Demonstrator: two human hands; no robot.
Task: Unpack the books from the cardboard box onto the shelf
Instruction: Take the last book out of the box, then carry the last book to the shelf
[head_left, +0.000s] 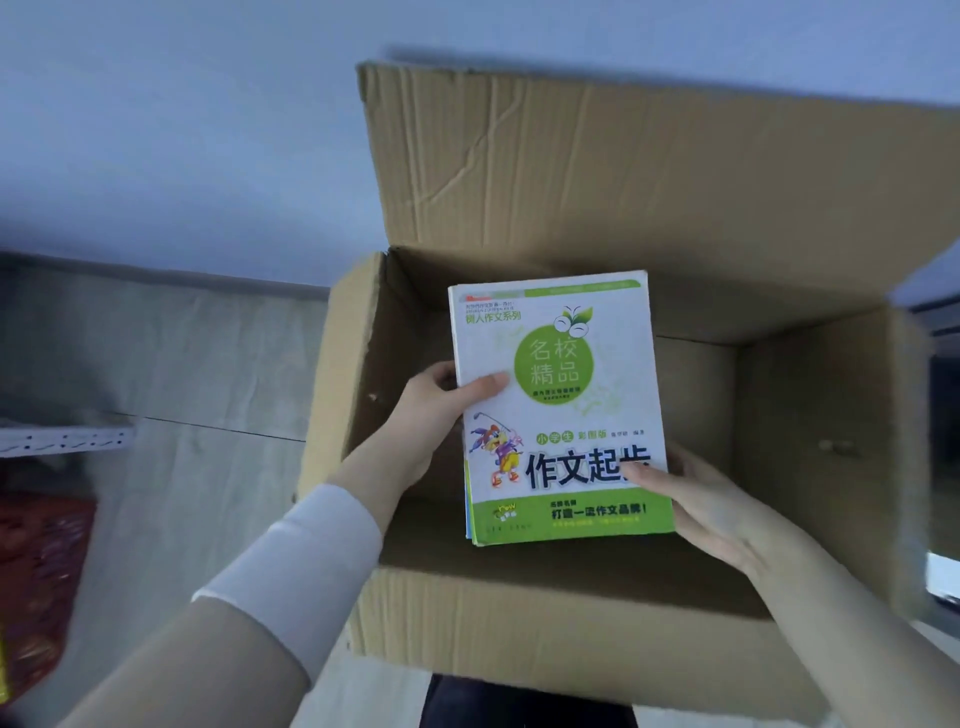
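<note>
An open cardboard box (519, 618) stands in front of me, its far flap raised against the wall. Above its opening I hold a thin stack of books (561, 405); the top one has a white and green cover with a cartoon figure. My left hand (436, 415) grips the stack's left edge, thumb on the cover. On the stack's lower right corner, my right hand (711, 499) holds with the thumb on top. The box floor beneath the books is dark and I cannot tell what lies there.
A pale metal shelf rail (62, 441) with holes juts in at the left. Below it lies something red and patterned (41, 571). A light wall rises behind the box. A dark object (940, 364) shows at the right edge.
</note>
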